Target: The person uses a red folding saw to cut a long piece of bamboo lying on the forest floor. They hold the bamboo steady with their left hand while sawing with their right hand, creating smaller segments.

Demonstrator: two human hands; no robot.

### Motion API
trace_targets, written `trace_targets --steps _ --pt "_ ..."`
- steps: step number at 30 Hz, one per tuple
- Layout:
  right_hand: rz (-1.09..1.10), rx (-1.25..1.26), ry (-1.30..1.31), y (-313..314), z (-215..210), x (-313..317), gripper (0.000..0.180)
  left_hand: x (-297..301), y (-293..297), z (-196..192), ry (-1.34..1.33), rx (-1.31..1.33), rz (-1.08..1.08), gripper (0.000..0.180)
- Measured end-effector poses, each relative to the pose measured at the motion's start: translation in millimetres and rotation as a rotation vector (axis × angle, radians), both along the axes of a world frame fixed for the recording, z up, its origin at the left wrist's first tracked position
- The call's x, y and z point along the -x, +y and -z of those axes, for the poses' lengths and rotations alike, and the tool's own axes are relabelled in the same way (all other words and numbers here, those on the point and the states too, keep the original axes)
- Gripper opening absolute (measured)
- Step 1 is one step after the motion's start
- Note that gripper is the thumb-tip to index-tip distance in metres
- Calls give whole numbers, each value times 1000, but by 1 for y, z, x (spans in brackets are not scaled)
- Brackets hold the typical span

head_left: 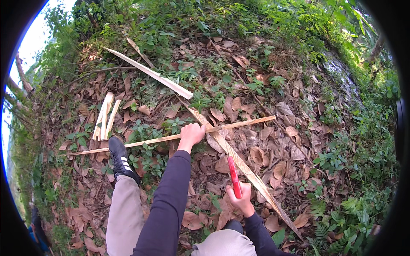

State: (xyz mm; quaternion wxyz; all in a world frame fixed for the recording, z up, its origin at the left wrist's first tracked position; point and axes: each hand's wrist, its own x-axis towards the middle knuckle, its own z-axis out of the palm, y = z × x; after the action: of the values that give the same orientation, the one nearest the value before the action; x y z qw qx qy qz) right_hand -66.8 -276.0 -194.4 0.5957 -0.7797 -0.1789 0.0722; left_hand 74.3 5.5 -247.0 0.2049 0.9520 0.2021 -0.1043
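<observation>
My left hand is closed around a thin, pale wooden strip that lies across a longer split length of wood on the leaf-covered ground. Just right of that hand, the two pieces cross. The strip's left part runs past the toe of my black shoe; whether the shoe presses on it I cannot tell. In my right hand is a slim red-handled tool, pointing up toward the crossing. Its working end is too thin to make out against the wood.
Several short cut wooden pieces lie beyond my shoe at the left. A long pointed split stake rests farther ahead, and a thin branch curves near it. Dry leaves, low plants and dense greenery surround the spot.
</observation>
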Motion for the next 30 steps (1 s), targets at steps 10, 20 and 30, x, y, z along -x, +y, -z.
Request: trace_targets --steps 10,20,30 --pt "9 -1 -42 -12 -7 17 36 -8 12 -1 -1 72 5 57" --pt "-12 26 6 -1 -3 4 25 -9 15 3 40 84 -5 58" --pt "4 17 7 17 17 -8 31 -4 18 7 94 114 10 58"
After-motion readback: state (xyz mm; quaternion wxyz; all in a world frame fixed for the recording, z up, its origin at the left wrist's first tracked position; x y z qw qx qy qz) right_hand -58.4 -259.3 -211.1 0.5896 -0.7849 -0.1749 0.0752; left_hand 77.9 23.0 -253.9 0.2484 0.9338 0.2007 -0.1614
